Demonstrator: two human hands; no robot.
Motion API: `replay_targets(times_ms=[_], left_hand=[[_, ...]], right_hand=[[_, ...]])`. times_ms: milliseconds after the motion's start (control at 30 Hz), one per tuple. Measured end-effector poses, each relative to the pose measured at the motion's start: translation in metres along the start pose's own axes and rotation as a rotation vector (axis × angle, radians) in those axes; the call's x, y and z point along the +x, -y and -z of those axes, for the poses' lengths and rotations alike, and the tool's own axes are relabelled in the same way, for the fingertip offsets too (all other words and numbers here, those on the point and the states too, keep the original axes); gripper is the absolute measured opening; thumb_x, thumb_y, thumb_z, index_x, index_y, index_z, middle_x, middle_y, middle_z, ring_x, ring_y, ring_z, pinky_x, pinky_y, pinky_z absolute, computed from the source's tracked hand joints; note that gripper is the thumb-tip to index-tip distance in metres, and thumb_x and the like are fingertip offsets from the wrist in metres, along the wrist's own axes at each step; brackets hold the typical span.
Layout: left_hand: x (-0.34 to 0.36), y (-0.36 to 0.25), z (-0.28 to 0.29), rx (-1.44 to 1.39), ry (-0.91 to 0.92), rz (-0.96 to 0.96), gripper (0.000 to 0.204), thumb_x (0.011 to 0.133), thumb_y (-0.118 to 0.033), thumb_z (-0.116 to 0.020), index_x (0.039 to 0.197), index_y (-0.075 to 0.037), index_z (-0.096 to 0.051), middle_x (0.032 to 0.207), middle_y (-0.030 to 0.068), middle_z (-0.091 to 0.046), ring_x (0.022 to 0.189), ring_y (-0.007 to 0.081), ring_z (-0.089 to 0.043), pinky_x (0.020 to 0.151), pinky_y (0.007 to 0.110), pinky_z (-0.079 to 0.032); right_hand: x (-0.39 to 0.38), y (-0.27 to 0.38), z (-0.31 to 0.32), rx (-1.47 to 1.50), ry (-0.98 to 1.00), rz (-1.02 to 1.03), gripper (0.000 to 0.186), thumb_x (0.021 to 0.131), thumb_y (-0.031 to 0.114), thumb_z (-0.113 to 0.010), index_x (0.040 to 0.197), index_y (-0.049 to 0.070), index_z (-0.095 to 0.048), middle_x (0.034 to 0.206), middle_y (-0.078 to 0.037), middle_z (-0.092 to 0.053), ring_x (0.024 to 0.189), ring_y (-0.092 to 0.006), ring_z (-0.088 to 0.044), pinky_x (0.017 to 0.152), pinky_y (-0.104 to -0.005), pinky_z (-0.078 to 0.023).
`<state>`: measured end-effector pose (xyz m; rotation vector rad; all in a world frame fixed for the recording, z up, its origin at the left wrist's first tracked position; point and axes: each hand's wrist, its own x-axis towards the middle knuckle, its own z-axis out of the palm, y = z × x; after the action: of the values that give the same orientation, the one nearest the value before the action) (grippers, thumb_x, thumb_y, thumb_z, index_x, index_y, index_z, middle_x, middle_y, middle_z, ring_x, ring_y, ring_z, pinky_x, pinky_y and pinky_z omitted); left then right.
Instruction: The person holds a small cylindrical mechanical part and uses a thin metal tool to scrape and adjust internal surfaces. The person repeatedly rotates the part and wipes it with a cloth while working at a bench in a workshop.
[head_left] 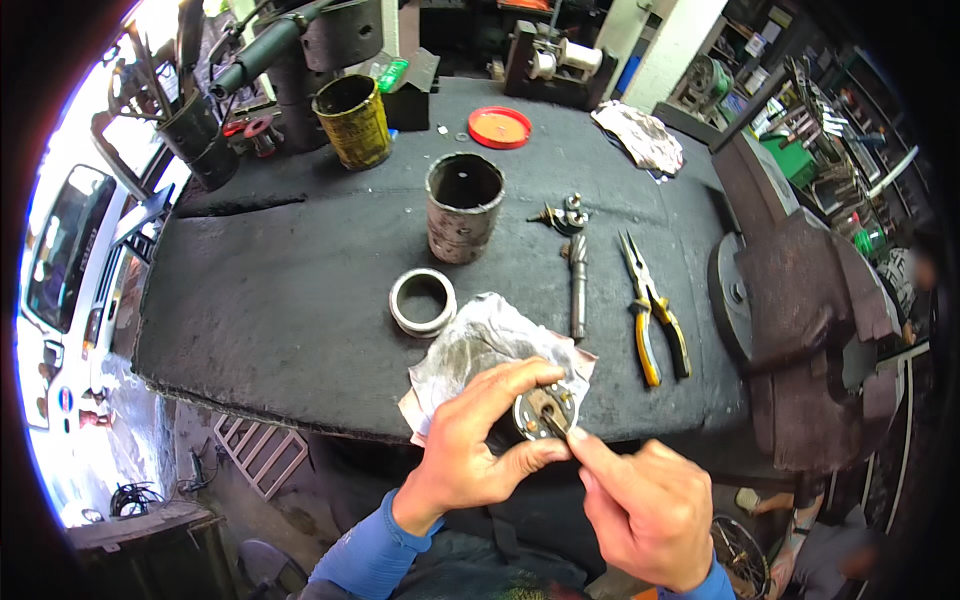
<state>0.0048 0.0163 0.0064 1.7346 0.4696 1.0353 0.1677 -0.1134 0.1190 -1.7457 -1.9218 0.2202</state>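
My left hand (468,440) grips a round metal part (532,421) between thumb and fingers, its face with small holes and a worn centre turned up. Against its lower right edge presses the fingertip of my right hand (648,505), the other fingers curled in; a thin dark piece shows at that fingertip, too small to name. Just beyond lies a stained white rag (490,335), with a metal ring (423,302) beside it. Right of the rag are a grooved metal shaft (578,290), a small metal fitting (566,214) and yellow-and-black long-nose pliers (652,315).
A grimy metal cup (465,215) stands mid-bench, with a yellow-stained tin (355,125) and red lid (499,128) behind. A large vise (810,310) fills the right side. Another rag (640,138) lies at the far right. A person (835,550) is at the lower right.
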Motion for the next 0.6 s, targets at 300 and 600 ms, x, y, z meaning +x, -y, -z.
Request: replay_targets(times_ms=[300,600], left_hand=[[-0.003,-0.002,0.000,-0.042,-0.001,0.070,0.069,0.088,-0.036,-0.094,0.141,0.000,-0.070,0.138,0.0192,-0.074,0.132,0.0350,-0.071,0.111,0.043,-0.055],[-0.002,-0.002,0.004,-0.016,-0.019,0.047,0.065,0.090,-0.034,-0.093,0.142,-0.002,-0.070,0.138,0.0186,-0.075,0.131,0.0349,-0.071,0.111,0.043,-0.055]], right_hand=[[0.010,0.009,-0.012,-0.022,-0.092,-0.014,0.047,0.082,-0.007,-0.082,0.128,0.001,-0.080,0.071,-0.008,-0.069,0.056,-0.0239,-0.062,0.058,-0.0362,-0.048],[0.014,0.006,-0.017,-0.048,-0.098,0.064,0.054,0.081,-0.003,-0.080,0.134,-0.001,-0.075,0.068,-0.003,-0.059,0.058,-0.0208,-0.059,0.061,-0.0370,-0.047]])
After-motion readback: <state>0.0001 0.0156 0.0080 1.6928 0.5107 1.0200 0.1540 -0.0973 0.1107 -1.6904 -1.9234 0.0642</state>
